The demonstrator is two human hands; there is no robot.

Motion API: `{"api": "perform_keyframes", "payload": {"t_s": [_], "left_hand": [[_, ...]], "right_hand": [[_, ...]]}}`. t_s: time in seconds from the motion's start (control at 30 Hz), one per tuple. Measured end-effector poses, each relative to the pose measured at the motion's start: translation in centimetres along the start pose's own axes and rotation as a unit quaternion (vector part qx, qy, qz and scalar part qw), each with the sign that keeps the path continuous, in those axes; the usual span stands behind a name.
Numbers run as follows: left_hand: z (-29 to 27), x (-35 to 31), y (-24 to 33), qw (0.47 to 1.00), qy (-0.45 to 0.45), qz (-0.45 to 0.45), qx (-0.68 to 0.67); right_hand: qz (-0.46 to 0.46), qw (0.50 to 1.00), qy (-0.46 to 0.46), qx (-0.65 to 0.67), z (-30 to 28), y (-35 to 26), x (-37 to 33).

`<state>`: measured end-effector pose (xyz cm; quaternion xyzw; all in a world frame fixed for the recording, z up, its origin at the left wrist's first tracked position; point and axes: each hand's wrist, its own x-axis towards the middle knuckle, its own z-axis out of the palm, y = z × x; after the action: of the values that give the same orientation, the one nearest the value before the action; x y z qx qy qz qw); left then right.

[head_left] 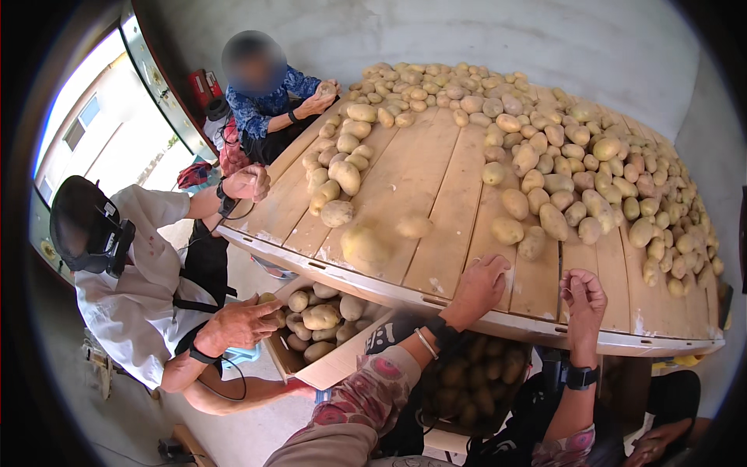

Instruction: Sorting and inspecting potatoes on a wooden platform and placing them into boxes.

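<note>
My left hand (482, 286) is over the near edge of the slatted wooden table (436, 179), its fingers loosely bent and apart, with no potato visible in it. Farther right, my right hand (583, 302) is raised at the same edge, fingers half curled and nothing seen between them. Left of my left hand, a large yellowish potato (366, 246) and a smaller potato (414, 226) look blurred on the boards. Nearest beyond my hands are a potato (507, 230) and a browner potato (533, 243) at the front of the big heap (576, 156).
A row of potatoes (346, 177) runs along the table's left part. Below the edge stand a carton (342, 366) of potatoes and a dark container (475, 381) of more. A co-worker in white (148, 272) sits left; another in blue (264, 109) holds a potato at the far corner.
</note>
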<state>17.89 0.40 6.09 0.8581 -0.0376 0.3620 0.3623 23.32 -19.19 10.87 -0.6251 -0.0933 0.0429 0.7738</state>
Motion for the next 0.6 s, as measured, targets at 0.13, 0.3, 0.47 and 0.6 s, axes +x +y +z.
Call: {"api": "perform_keyframes", "payload": {"t_s": [0.13,0.3,0.47,0.6], "left_hand": [[1.3,-0.3,-2.3,0.997,-0.071,-0.016,-0.03],[-1.0,0.0,-1.7,0.977,-0.092,-0.173,-0.089],[0.7,-0.1,-2.0,0.973,-0.096,-0.17,-0.121],[0.1,-0.4,-0.6,0.973,-0.095,-0.189,-0.095]], "right_hand": [[-0.021,0.984,-0.158,-0.077,2.9,-1.0,-3.3],[0.036,0.937,-0.332,-0.1,4.8,-1.4,-4.8],[-0.052,0.882,-0.388,-0.262,2.4,-2.0,-0.5],[-0.139,0.875,-0.312,-0.343,0.1,0.1,5.1]]}}
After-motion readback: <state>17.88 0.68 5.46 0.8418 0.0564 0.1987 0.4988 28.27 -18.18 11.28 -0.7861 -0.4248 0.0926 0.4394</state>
